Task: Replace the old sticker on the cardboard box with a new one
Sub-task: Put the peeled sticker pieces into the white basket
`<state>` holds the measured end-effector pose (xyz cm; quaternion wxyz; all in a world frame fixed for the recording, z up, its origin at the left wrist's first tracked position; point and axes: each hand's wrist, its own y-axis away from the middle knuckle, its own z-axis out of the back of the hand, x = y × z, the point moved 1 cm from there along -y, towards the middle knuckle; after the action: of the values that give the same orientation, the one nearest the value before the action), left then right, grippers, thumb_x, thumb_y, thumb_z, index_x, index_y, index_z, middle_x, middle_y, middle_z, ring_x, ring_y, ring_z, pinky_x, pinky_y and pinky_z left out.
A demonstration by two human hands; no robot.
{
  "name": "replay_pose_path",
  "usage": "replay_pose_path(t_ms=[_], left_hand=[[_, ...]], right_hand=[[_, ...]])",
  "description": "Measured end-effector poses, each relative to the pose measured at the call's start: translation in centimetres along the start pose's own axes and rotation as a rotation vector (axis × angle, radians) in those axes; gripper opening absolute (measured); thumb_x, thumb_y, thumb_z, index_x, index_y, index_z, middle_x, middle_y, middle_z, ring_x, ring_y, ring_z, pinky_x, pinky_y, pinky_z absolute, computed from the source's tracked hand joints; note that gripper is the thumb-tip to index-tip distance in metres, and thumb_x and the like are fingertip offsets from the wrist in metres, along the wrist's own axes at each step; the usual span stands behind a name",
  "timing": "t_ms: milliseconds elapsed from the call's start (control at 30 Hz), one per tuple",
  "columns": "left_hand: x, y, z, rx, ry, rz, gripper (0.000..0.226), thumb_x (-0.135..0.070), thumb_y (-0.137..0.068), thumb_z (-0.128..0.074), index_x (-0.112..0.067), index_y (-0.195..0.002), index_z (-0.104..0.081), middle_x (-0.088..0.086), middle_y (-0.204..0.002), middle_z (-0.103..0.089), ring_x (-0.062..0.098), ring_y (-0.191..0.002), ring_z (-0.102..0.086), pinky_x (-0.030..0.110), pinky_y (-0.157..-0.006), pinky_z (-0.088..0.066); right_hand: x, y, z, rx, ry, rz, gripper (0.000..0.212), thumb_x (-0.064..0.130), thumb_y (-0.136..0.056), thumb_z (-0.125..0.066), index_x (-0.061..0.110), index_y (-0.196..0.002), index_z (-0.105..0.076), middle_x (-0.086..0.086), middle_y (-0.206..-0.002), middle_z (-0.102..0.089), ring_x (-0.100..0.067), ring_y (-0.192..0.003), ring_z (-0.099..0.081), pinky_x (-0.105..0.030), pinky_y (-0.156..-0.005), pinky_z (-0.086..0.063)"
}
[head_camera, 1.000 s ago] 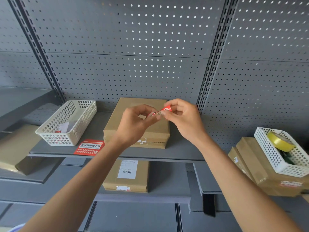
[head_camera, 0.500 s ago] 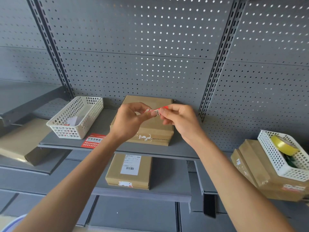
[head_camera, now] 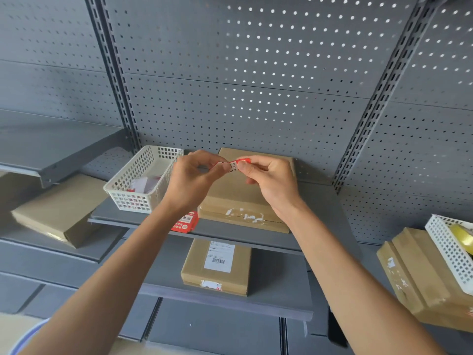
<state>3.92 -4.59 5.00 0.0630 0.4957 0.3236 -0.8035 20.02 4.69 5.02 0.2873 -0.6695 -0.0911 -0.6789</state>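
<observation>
Red and white, the small sticker (head_camera: pixel 234 165) is caught between our two hands, held in the air just above the cardboard box (head_camera: pixel 245 198). Our left hand (head_camera: pixel 190 180) nips one end with thumb and fingertips pressed together; our right hand (head_camera: pixel 268 180) does the same at the other end, so each grip is closed on the sticker itself. From the way the fingers work at its edges, we judge that we are peeling it from its backing, though the frame is too small to show the layers apart.

The cardboard box lies flat on the grey shelf (head_camera: pixel 314 226). Its front edge carries torn white scraps (head_camera: pixel 245 216) along the seam, which we read as what remains of the old sticker. So the removal looks done, or nearly so, and the new one is not yet on.

Left of the box stands a white basket (head_camera: pixel 143 175) with paper bits inside, and just in front of the box's left corner lies a red sheet (head_camera: pixel 185 221) on the shelf edge. What is left, as we judge it: free the sticker, then press it over the scarred seam.
</observation>
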Motion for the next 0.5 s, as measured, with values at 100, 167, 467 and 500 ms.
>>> replay_pose_path(t_ms=[100, 167, 467, 500], left_hand=[[0.8, -0.7, 2.7, -0.004, -0.045, -0.008, 0.01, -0.02, -0.094, -0.072, -0.016, -0.089, -0.08, -0.012, -0.079, -0.073, -0.007, -0.068, -0.061, 0.008, -0.065, -0.04], [1.9, -1.3, 4.7, -0.011, -0.106, -0.007, 0.01, -0.024, -0.095, -0.071, -0.025, -0.087, -0.078, -0.009, -0.082, -0.074, -0.001, -0.076, -0.063, 0.016, -0.069, -0.043], [6.7, -3.2, 14.6, -0.109, -0.346, -0.006, 0.007, -0.031, -0.086, -0.08, -0.027, -0.092, -0.079, -0.018, -0.083, -0.072, -0.006, -0.082, -0.064, 0.008, -0.074, -0.042], [7.0, -3.3, 15.2, -0.114, -0.359, -0.007, 0.002, -0.028, -0.087, -0.079, -0.026, -0.089, -0.079, -0.02, -0.081, -0.071, -0.009, -0.083, -0.063, 0.004, -0.073, -0.039]], right_hand=[[0.2, -1.5, -2.8, 0.011, -0.011, 0.002, 0.018, 0.012, -0.09, -0.076, 0.01, -0.108, -0.074, 0.0, -0.088, -0.077, -0.003, -0.062, -0.06, -0.019, -0.065, -0.052], [0.3, -2.5, -4.7, -0.012, -0.047, -0.012, 0.024, 0.009, -0.087, -0.079, 0.008, -0.108, -0.067, -0.006, -0.088, -0.077, -0.009, -0.06, -0.062, -0.021, -0.062, -0.052], [-0.5, -6.8, -14.9, 0.04, 0.031, 0.013, 0.007, 0.01, -0.095, -0.069, 0.007, -0.101, -0.07, -0.01, -0.094, -0.077, -0.005, -0.073, -0.069, -0.018, -0.067, -0.056], [-0.7, -7.2, -15.9, 0.037, 0.031, 0.01, 0.007, 0.01, -0.095, -0.07, 0.01, -0.101, -0.069, -0.01, -0.094, -0.078, -0.006, -0.076, -0.07, -0.02, -0.068, -0.057]])
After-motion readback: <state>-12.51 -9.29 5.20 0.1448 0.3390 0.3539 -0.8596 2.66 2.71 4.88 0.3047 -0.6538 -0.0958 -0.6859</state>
